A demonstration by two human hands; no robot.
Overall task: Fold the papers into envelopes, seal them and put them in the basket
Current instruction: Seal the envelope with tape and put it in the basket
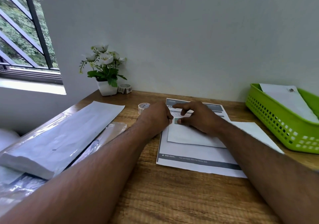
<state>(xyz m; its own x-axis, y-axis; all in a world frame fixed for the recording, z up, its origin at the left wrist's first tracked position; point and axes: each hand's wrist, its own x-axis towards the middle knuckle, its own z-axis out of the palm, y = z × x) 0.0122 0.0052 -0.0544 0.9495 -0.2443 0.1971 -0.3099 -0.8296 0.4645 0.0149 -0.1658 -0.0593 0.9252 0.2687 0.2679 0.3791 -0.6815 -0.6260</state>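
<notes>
A folded white paper envelope point(189, 135) lies on a printed instruction sheet point(198, 161) in the middle of the wooden desk. My left hand point(155, 118) and my right hand point(198, 116) meet at the envelope's top edge, where a small green sticker point(176, 120) sits between their fingertips. The left hand's fingers are curled at the sticker; the right thumb presses beside it, with the index finger stretched out. A green plastic basket point(276, 125) at the right holds one sealed white envelope point(286, 101).
A thick stack of white paper point(60, 137) on plastic wrap lies at the left. A sticker roll point(143, 106) stands behind my left hand, another roll point(125, 87) beside a potted white flower point(105, 72). A loose white sheet point(257, 134) lies under my right forearm.
</notes>
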